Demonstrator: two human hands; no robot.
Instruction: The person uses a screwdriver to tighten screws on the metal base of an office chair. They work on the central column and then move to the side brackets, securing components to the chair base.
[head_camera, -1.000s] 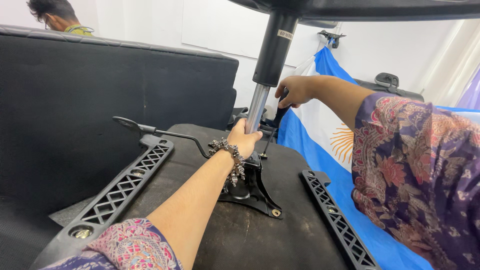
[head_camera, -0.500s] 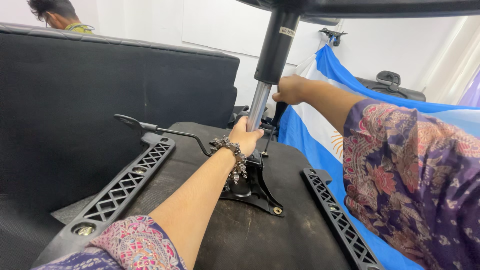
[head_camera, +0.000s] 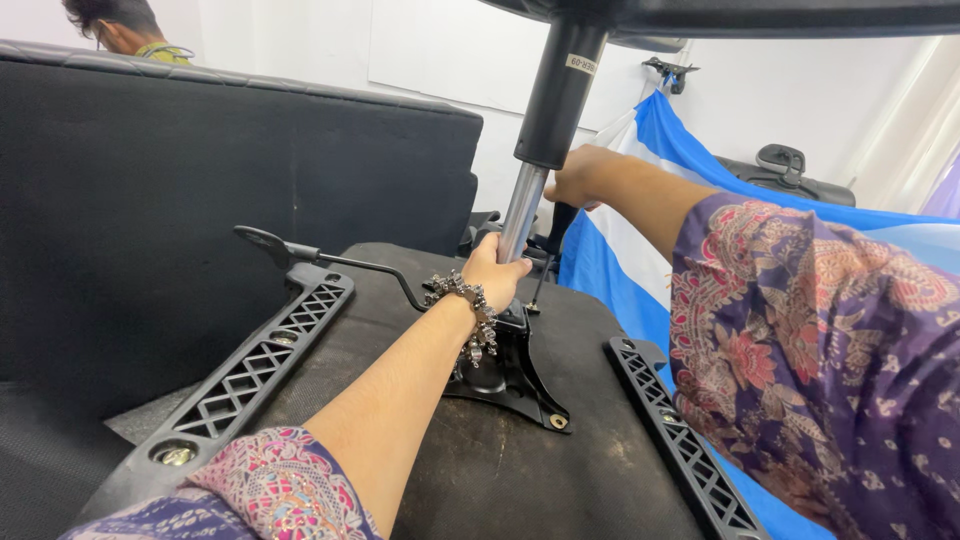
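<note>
The left hand (head_camera: 497, 272) is gripping the chrome rod (head_camera: 522, 215) low down, fingers closed round it just above the black plate (head_camera: 508, 385). The rod is standing upright w/ a black sleeve (head_camera: 557, 95) over its top, rising from the middle of the upturned seat (head_camera: 480, 470). The right hand (head_camera: 580, 177) is reaching past the rod at sleeve-bottom height, just beside it; can't tell if it's touching or holding anything. A lever (head_camera: 330, 261) is sticking out left of the plate. Slotted brackets (head_camera: 250, 375) are lying along both seat edges. A blue-white cloth (head_camera: 620, 250) is hanging at right.
</note>
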